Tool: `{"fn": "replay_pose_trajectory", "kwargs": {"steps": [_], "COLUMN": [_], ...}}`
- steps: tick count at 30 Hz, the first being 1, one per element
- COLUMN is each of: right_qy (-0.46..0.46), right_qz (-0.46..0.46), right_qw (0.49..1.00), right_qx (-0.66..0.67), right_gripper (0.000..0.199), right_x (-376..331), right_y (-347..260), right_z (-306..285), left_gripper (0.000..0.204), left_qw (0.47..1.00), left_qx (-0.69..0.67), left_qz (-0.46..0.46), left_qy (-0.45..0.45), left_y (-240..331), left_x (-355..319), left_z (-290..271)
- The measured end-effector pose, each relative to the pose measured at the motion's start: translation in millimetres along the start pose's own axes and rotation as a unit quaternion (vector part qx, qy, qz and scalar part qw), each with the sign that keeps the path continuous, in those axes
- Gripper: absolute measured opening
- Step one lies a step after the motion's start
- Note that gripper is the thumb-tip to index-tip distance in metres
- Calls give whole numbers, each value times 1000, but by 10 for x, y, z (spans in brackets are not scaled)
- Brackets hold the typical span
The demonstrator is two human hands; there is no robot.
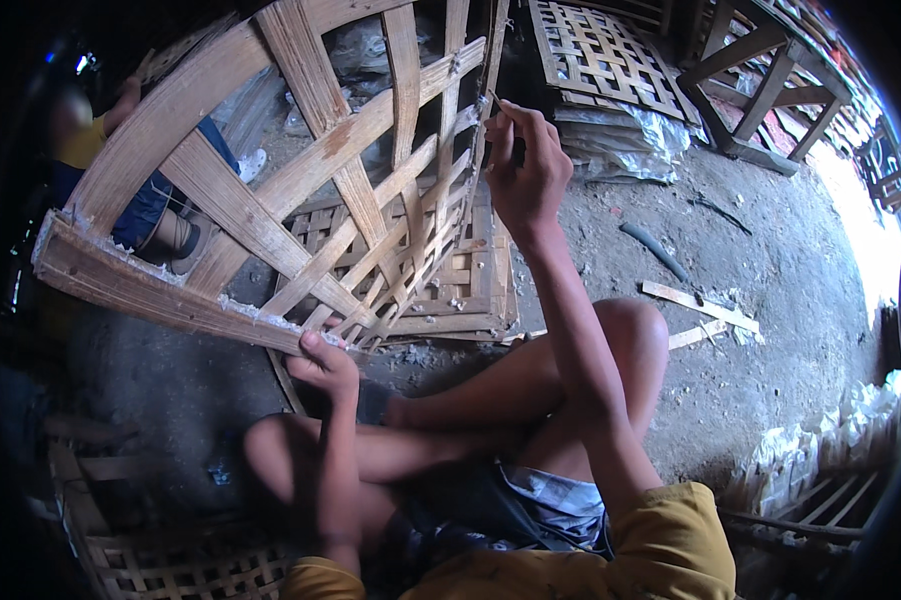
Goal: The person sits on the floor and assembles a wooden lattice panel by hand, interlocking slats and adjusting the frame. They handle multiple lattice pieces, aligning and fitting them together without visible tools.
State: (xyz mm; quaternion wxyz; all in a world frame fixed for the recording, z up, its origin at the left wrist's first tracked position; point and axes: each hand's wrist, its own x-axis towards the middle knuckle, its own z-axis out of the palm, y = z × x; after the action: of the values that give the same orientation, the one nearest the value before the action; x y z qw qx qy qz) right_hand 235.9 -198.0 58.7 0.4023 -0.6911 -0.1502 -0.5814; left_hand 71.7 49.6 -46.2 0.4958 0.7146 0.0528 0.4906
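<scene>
A large woven bamboo lattice panel [345, 135] in a wooden frame stands tilted up in front of me. Whitish crumbly bits cling along its lower frame bar and at some strip crossings. My left hand [327, 365] grips the bar's near corner, thumb on top, the other fingers mostly hidden behind it. Raised at the panel's right side, my right hand [526, 160] pinches a thin stick [495, 98], its tip near the edge strip. What the stick is exactly, I cannot make out.
More lattice panels [460, 300] lie behind the held one. A stack of panels with plastic sheeting [620, 140] stands at the back, beside a wooden stand [770, 95]. Wood strips [700, 305] and a dark curved piece [654, 250] lie on the floor. Another person [80, 145] sits at far left.
</scene>
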Motion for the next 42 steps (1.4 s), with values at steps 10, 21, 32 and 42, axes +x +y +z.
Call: {"fn": "replay_pose_trajectory", "kwargs": {"steps": [10, 21, 32, 42], "right_qy": [-91, -103, -5, -37], "right_qz": [0, 40, -21, -2], "right_qw": [996, 994, 999, 999], "right_qx": [-27, 19, -25, -27], "right_gripper": [7, 11, 12, 11], "right_x": [-144, -371, -76, -185], "right_y": [8, 75, -39, 16], "right_z": [127, 208, 112, 75], "left_gripper": [55, 53, 55, 54], "left_qw": [999, 998, 999, 999], "left_qx": [-41, -35, -17, 1], "left_qz": [-6, -48, 35, 35], "left_qy": [3, 30, -22, -24], "left_y": [-22, -22, -69, -7], "left_x": [-16, 36, -63, -39], "left_z": [-23, -51, -45, -24]}}
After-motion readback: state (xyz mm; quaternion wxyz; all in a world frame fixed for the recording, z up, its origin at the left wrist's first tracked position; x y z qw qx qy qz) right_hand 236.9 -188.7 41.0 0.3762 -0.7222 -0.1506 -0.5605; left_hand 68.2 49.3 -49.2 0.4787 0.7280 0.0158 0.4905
